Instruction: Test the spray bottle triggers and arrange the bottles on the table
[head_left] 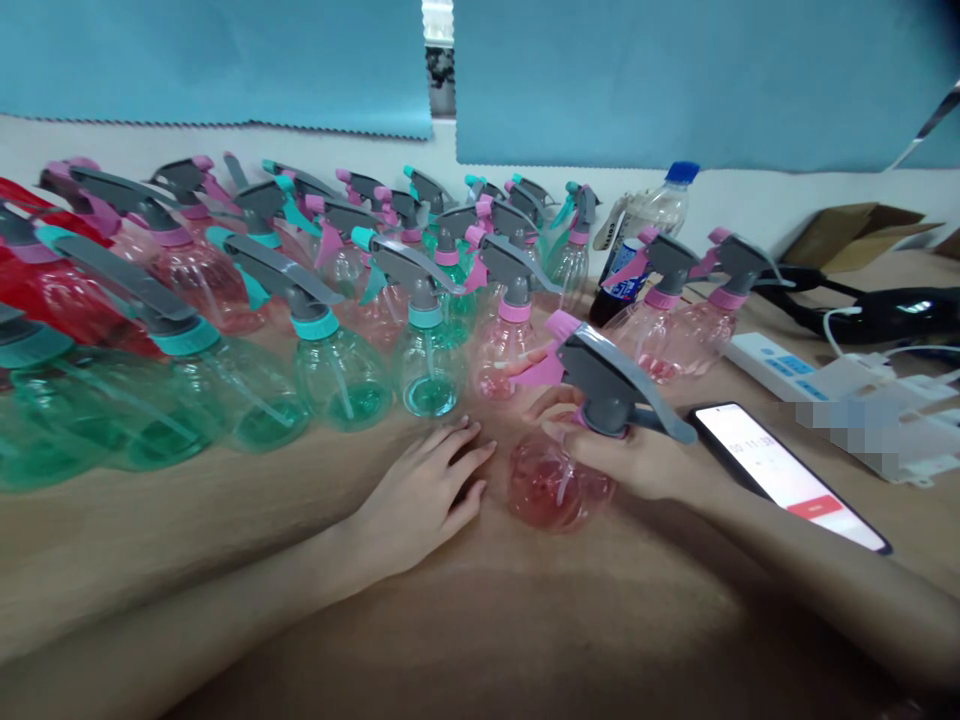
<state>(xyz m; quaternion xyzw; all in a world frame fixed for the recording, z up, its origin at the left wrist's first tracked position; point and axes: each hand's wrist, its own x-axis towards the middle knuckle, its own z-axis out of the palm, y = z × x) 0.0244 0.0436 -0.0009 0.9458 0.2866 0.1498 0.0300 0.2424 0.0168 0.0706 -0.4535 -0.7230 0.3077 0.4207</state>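
A pink spray bottle [559,485] with a grey and pink trigger head stands in front of me. The fingers of my right hand [622,455] wrap round its neck, just below the head, and its nozzle points left and away from me. My left hand [431,485] lies flat on the wooden table with its fingers spread, to the left of that bottle and apart from it. Just beyond my left fingertips stands a green spray bottle [429,370] with some liquid in the bottom. Another pink spray bottle [510,340] stands behind the held one.
Several green and pink spray bottles [341,385] crowd the left and back. Two pink spray bottles [694,330] stand at the right, near a dark drink bottle [626,270]. A lit phone [787,475], a white power strip [780,370] and a cardboard box [855,235] lie at right.
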